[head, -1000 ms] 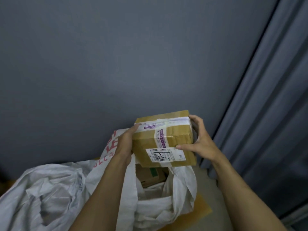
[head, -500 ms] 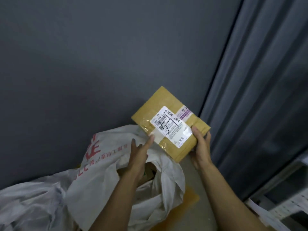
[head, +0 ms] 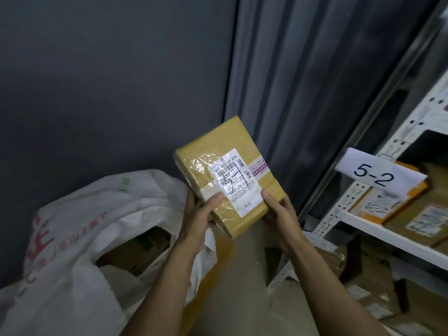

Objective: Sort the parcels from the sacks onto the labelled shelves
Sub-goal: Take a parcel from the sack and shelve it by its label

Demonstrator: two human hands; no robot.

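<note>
We hold a taped cardboard parcel (head: pixel 218 141) up w/ both hands, above & just right of the open white sack (head: pixel 84 214). Left hand (head: pixel 198 214) grips its lower left edge, thumb on top beside the shipping label (head: pixel 236 183). Right hand (head: pixel 283 217) grips the lower right corner. Label faces us. More boxes (head: pixel 135 251) sit in the sack. At right, a white metal shelf (head: pixel 388 236) w/ a "5-2" tag (head: pixel 373 177) carries other parcels (head: pixel 385 202).

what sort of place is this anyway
Likely a parcel sorting room or courier depot: a white sack holding boxes, a metal shelf tagged 5-2 stacked with parcels, and a labelled cardboard parcel held by left hand and right hand.
</note>
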